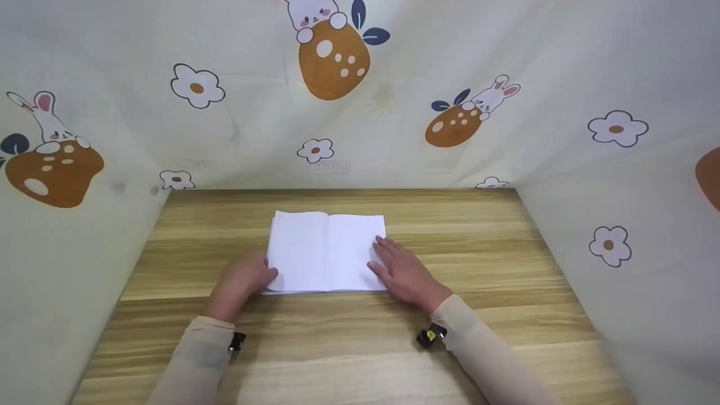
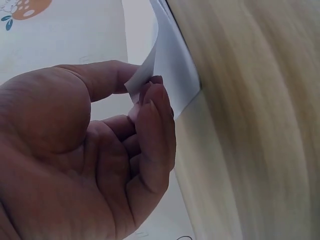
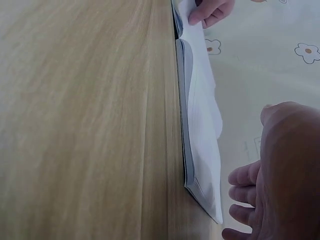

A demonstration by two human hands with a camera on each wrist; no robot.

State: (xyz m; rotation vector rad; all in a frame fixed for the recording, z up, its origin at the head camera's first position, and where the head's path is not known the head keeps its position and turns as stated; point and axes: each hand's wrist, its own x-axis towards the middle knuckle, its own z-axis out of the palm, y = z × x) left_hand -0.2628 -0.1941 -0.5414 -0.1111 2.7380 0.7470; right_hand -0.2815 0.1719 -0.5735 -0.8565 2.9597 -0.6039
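Observation:
An open book with blank-looking white pages lies flat on the wooden table. At its lower left corner my left hand pinches a page between thumb and fingers. The left wrist view shows that page bent up in the left hand, apart from the sheets beneath. My right hand is at the right edge of the book, its fingers extended over the right page. In the right wrist view the right hand has straight, spread fingers near the book; contact with the paper cannot be made out.
The wooden table extends around the book on all sides. Pale cloth walls printed with rabbits, flowers and orange fruit enclose its back, left and right edges. A small dark device is strapped at the right wrist, another at the left.

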